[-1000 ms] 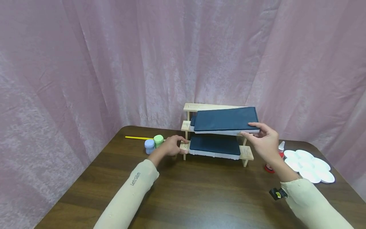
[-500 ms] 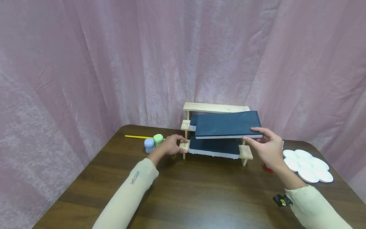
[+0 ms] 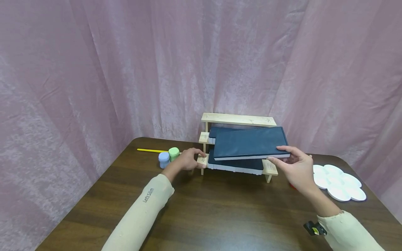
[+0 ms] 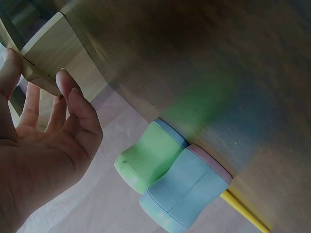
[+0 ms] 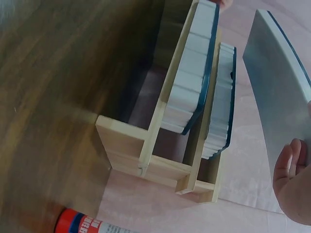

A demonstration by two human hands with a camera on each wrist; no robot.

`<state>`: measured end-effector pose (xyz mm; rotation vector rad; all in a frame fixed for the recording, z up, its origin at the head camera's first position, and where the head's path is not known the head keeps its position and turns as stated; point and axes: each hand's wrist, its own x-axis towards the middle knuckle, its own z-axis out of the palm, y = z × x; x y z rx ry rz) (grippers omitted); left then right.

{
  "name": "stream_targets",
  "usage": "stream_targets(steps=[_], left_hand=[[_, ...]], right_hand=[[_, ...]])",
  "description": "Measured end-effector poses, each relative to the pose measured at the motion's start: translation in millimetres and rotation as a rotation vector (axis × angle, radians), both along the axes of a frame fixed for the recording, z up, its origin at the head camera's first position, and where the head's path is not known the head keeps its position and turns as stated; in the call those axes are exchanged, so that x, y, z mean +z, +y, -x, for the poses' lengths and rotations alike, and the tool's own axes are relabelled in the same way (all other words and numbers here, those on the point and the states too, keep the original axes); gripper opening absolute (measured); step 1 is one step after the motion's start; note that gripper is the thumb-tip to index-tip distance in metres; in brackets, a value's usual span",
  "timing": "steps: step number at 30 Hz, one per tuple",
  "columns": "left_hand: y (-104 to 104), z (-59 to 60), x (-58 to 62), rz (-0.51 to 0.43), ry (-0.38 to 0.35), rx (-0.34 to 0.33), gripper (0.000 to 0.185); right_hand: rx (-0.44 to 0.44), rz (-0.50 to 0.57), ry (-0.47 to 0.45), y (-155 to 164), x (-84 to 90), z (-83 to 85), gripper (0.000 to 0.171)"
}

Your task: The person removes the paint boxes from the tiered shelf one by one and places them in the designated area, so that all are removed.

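Note:
My right hand pinches the right end of a flat dark-blue-topped white case, thumb below and fingers on top. In the right wrist view the case's pale underside is apart from the rack. Two similar blue-topped white cases sit on the stepped wooden rack: a lower case and an upper case. The held case partly hides both in the head view. My left hand grips the left end of the rack's lowest board, its fingers and thumb around the wood.
Left of the rack stand a blue jar and a green jar, with a yellow stick behind. On the right lie a white flower-shaped palette and a red-and-white bottle, mostly hidden by my right hand in the head view.
My right hand has brought the case down and toward me, slightly right, uncovering the rack's top board and more of the upper case. The left hand has stayed on the rack.

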<state>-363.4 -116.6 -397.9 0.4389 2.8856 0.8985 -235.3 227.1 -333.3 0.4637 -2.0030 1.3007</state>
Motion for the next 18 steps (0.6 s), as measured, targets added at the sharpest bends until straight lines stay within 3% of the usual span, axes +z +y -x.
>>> stream_targets(steps=[5,18], left_hand=[[1,0.4,-0.4,-0.002,-0.003,0.000,0.044],[1,-2.0,2.8,-0.007,0.013,-0.003,0.043]], right_hand=[[-0.018,-0.010,0.000,0,-0.5,-6.8,0.040],[0.061,-0.100,0.048,0,-3.1,-22.2,0.041]])
